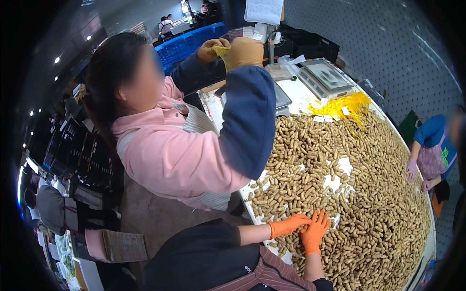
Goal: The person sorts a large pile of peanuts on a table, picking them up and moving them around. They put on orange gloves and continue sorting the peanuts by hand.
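Peanuts in their shells (364, 218) lie in a wide heap on a white table. My left hand (289, 226), in an orange rubber glove, reaches over the near edge of the heap, its fingertips bunched beside the other hand; whether they pinch a peanut cannot be told. My right hand (315, 232), gloved alike, rests palm down on the peanuts with its fingers apart. Yellow mesh net bags (340, 107) with white tags lie at the heap's far edge.
At left, close by, a co-worker in a pink top (182, 152) holds up a yellow net (225, 56) with gloved hands. Digital scales (326, 78) stand at the table's far end, near a black crate (309, 42). Another person (435, 149) works at the table's right edge.
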A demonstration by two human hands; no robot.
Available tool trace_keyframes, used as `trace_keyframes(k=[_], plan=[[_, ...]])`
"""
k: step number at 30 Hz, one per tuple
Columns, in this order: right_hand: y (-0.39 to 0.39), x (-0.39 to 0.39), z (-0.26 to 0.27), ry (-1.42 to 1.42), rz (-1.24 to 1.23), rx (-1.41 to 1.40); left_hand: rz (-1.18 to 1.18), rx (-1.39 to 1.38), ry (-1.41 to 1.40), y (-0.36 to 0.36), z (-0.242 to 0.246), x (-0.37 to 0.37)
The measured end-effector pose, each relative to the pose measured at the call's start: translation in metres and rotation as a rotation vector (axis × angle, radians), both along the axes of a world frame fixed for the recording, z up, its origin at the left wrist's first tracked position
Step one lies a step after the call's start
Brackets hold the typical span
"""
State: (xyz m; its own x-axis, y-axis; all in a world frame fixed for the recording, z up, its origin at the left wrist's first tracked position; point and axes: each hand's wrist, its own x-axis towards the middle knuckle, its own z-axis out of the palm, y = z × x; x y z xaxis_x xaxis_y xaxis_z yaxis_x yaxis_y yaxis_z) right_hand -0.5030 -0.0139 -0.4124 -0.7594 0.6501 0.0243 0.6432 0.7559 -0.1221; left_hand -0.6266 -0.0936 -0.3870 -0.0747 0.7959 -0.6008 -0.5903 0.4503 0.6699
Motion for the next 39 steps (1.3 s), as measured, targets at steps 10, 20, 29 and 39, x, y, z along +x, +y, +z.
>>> trace_keyframes(k=[10, 20, 29, 39], plan=[[0.001, -0.001, 0.003, -0.037, 0.007, -0.006, 0.032, 0.03, -0.04, 0.0, -0.014, 0.004], [0.002, -0.003, 0.005, -0.025, -0.012, 0.005, 0.026, 0.03, -0.224, -0.011, -0.017, 0.0], [0.003, 0.001, 0.003, 0.154, -0.007, -0.041, 0.013, -0.021, -0.264, -0.007, 0.002, -0.002], [0.005, 0.001, 0.0, 0.011, -0.011, -0.021, 0.052, -0.071, -0.26, -0.012, -0.011, 0.0]])
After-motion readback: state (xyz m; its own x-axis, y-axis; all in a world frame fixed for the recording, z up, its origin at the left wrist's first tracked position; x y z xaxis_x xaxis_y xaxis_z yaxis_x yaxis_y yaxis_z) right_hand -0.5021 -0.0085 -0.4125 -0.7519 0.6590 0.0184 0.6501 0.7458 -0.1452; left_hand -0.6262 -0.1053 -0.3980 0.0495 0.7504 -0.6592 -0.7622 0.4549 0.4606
